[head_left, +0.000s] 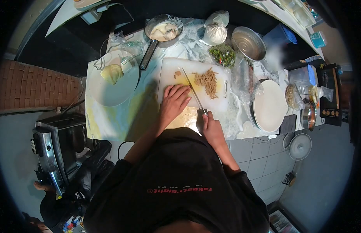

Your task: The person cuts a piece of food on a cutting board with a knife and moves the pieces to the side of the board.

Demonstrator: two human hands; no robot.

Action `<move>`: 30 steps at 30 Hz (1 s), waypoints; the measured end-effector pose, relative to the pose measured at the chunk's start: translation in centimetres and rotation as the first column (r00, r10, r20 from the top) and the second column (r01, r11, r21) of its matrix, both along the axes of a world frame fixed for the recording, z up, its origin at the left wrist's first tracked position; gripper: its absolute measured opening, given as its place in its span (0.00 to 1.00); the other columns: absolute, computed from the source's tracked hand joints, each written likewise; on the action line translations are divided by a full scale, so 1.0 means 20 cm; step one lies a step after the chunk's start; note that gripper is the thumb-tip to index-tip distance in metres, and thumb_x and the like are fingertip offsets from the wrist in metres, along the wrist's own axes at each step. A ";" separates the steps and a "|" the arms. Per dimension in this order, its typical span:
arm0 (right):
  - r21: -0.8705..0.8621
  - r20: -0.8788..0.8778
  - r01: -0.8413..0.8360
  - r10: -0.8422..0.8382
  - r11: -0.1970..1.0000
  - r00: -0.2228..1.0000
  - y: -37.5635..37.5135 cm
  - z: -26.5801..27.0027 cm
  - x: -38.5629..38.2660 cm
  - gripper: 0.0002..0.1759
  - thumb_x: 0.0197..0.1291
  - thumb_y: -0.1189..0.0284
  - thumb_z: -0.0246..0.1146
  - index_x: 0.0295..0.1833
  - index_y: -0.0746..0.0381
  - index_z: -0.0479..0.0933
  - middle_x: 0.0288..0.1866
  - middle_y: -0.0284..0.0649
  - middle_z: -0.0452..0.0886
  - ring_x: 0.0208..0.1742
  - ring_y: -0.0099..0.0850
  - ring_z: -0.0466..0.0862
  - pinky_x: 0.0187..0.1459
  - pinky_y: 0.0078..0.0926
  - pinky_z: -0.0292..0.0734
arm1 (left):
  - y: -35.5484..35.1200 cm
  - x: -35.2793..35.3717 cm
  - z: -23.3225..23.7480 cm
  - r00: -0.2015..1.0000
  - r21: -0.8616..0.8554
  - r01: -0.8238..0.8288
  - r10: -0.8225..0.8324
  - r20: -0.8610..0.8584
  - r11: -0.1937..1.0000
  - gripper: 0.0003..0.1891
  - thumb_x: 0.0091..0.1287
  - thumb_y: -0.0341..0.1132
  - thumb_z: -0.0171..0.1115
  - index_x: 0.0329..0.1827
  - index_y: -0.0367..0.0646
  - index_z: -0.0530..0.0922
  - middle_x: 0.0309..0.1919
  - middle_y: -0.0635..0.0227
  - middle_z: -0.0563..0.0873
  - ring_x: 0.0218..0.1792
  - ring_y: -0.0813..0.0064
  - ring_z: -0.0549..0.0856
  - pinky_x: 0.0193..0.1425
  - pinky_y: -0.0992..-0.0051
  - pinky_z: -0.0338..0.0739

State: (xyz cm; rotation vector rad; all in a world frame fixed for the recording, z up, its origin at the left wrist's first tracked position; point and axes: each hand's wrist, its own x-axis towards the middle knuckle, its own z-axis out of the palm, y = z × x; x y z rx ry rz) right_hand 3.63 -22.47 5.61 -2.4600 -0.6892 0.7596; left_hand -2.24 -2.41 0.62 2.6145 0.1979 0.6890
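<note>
My right hand [213, 127] is closed round the handle of a kitchen knife [195, 93], whose long thin blade slants away across the white cutting board [168, 66]. Beside the blade, on its left, my left hand [176, 100] rests on the board with fingers bent and close together. Whatever lies under its fingertips is hidden. To the right of the knife is a loose pile of thin brown food strips [209, 82]. A small brown piece [177, 73] lies beyond my left fingers. Yellowish liquid stains the board around the blade.
A large plate [110, 95] holding a pale-green leafy piece is at left. Behind stand a frying pan [152, 48] with creamy contents, a tied bag of white powder [216, 34], bagged green chillies [222, 55] and a metal bowl [248, 43]. A white oval plate [270, 105] sits right. Another person [58, 207] is lower left.
</note>
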 end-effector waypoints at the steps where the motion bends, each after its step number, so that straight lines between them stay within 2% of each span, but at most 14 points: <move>1: 0.001 -0.001 0.001 -0.001 1.000 1.000 0.00 -0.01 0.00 0.20 0.80 0.60 0.45 0.54 0.70 0.68 0.30 0.67 0.82 0.35 0.68 0.82 0.36 0.63 0.77 | 0.00 0.00 0.00 1.000 0.000 0.004 -0.004 0.002 1.000 0.17 0.68 0.37 0.65 0.58 0.43 0.82 0.59 0.70 0.84 0.64 0.66 0.77 0.71 0.60 0.63; 7: 0.010 -0.012 0.001 -0.001 1.000 1.000 0.00 -0.03 0.00 0.21 0.80 0.60 0.46 0.56 0.70 0.69 0.30 0.66 0.82 0.34 0.67 0.82 0.36 0.62 0.78 | 0.00 0.01 -0.01 1.000 0.002 0.001 -0.001 0.016 1.000 0.16 0.67 0.37 0.65 0.57 0.42 0.83 0.58 0.70 0.85 0.62 0.67 0.78 0.70 0.60 0.64; 9: -0.055 0.030 -0.002 0.004 0.998 1.000 0.01 -0.01 -0.01 0.23 0.80 0.59 0.45 0.59 0.70 0.69 0.30 0.66 0.82 0.34 0.67 0.83 0.35 0.61 0.79 | 0.00 0.01 -0.01 1.000 0.004 -0.002 0.002 0.019 1.000 0.16 0.67 0.36 0.65 0.56 0.42 0.83 0.57 0.70 0.85 0.62 0.67 0.79 0.69 0.60 0.64; 19: -0.083 0.116 -0.024 0.034 0.996 0.993 0.05 -0.04 0.00 0.23 0.80 0.57 0.44 0.56 0.68 0.68 0.26 0.64 0.81 0.31 0.65 0.84 0.33 0.59 0.80 | 0.00 0.01 -0.03 0.999 0.018 -0.008 0.007 0.049 1.000 0.17 0.67 0.36 0.67 0.57 0.41 0.84 0.57 0.70 0.85 0.62 0.67 0.79 0.69 0.60 0.65; 24: -0.123 0.206 0.027 -0.001 0.992 0.979 0.00 -0.05 0.01 0.21 0.80 0.57 0.45 0.55 0.66 0.68 0.25 0.63 0.82 0.30 0.63 0.84 0.31 0.58 0.80 | 0.00 0.01 -0.02 0.999 0.002 -0.005 0.005 0.044 1.000 0.17 0.66 0.36 0.67 0.57 0.41 0.83 0.58 0.70 0.85 0.62 0.68 0.79 0.70 0.61 0.65; 28: -0.106 0.217 0.034 -0.010 0.994 0.976 -0.02 -0.02 0.02 0.21 0.79 0.57 0.46 0.55 0.66 0.68 0.24 0.63 0.81 0.29 0.64 0.84 0.30 0.58 0.80 | 0.00 0.01 -0.03 0.999 0.005 0.004 -0.004 0.047 1.000 0.18 0.66 0.36 0.67 0.58 0.42 0.83 0.58 0.70 0.85 0.62 0.68 0.79 0.70 0.61 0.64; 30: -0.059 0.158 0.047 -0.037 0.997 0.987 -0.03 -0.01 0.01 0.20 0.80 0.57 0.46 0.55 0.65 0.69 0.25 0.66 0.79 0.31 0.67 0.81 0.33 0.62 0.76 | 0.00 0.01 -0.03 0.999 0.007 0.005 -0.006 0.052 1.000 0.18 0.66 0.36 0.67 0.58 0.42 0.83 0.58 0.70 0.85 0.62 0.68 0.79 0.70 0.61 0.64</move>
